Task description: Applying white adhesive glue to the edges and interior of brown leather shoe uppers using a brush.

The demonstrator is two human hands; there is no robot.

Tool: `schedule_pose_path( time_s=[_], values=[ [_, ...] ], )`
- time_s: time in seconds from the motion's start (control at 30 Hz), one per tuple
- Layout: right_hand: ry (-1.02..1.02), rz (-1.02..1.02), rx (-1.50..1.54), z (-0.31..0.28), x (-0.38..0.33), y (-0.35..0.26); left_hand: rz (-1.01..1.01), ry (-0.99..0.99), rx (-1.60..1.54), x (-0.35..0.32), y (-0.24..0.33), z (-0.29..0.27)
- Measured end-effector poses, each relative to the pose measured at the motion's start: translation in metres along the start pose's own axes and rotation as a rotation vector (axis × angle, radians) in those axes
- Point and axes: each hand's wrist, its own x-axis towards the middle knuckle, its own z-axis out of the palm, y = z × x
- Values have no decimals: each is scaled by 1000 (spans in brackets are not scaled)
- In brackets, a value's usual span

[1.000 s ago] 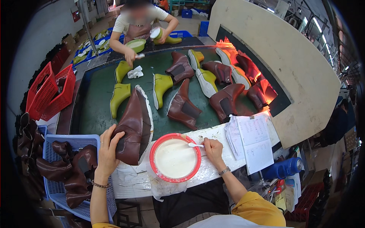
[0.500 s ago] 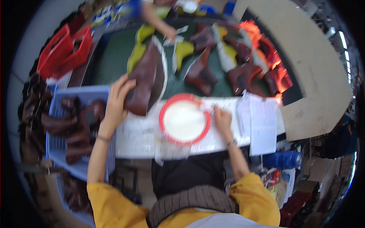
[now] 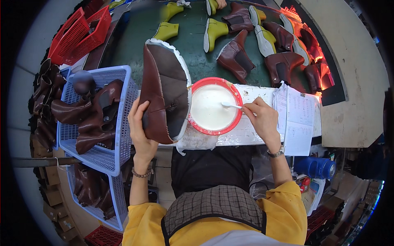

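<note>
The left hand (image 3: 141,127) grasps a brown boot upper (image 3: 164,90) and holds it raised just beside the red bowl (image 3: 236,96) of white glue. The right hand (image 3: 262,119) pinches a small brush (image 3: 230,105), its tip in the glue. A blue basket (image 3: 123,106) with brown boots stands at the left, paper sheets (image 3: 299,119) at the right.

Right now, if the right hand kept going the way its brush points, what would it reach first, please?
Most likely the white glue in the red bowl: the right hand aims its brush leftward, tip already over it.
</note>
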Motion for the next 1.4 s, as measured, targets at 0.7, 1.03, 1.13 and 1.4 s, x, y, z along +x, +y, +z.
schedule_pose_path(
  time_s=[0.7,1.03,1.13,1.4],
  values=[
    [215,-116,729,-11,56,-21,53,-8,-176,-2,21,12],
    [124,-188,780,2,9,-36,109,166,-100,29,21,36],
    [86,-207,756,-4,2,-47,148,210,-60,36,14,45],
    [-36,11,672,-15,5,-32,75,97,-120,20,-6,33]
  ],
)
